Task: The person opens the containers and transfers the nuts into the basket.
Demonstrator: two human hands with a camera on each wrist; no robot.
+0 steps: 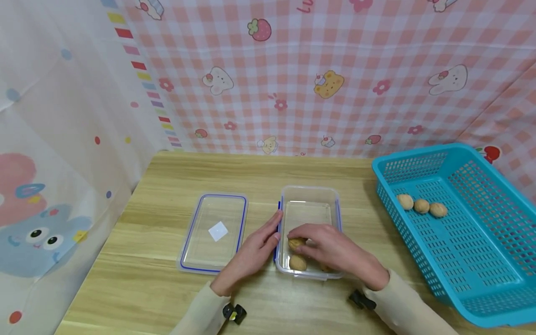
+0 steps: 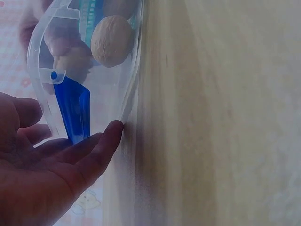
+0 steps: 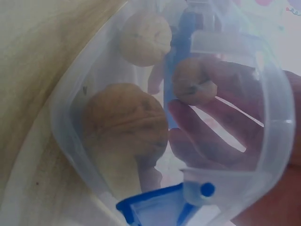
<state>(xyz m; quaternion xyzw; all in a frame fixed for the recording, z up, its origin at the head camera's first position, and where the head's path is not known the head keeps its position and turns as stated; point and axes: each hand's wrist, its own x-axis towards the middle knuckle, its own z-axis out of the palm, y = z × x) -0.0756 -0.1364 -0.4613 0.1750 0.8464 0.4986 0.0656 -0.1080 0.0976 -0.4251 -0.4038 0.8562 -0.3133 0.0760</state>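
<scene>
A clear plastic container [image 1: 311, 195] with blue side clips stands on the table. Inside it, my right hand [image 1: 331, 246] pinches a walnut [image 1: 296, 243] between thumb and fingers, above the container floor. A second walnut [image 1: 298, 263] lies in the near left corner. In the right wrist view, another walnut [image 3: 124, 122] shows large through the near wall; my right hand mostly covers it in the head view. My left hand [image 1: 254, 251] rests against the container's left side, fingers extended, beside a hanging blue clip [image 2: 75, 113].
Left of the container lies its clear lid [image 1: 197, 232] with a blue seal and a white label [image 1: 218, 231]. A turquoise basket [image 1: 418, 253] stands at the right, with three walnuts [image 1: 421, 206] in a row. Patterned cloth [image 1: 301, 116] hangs behind the table [image 1: 138, 260].
</scene>
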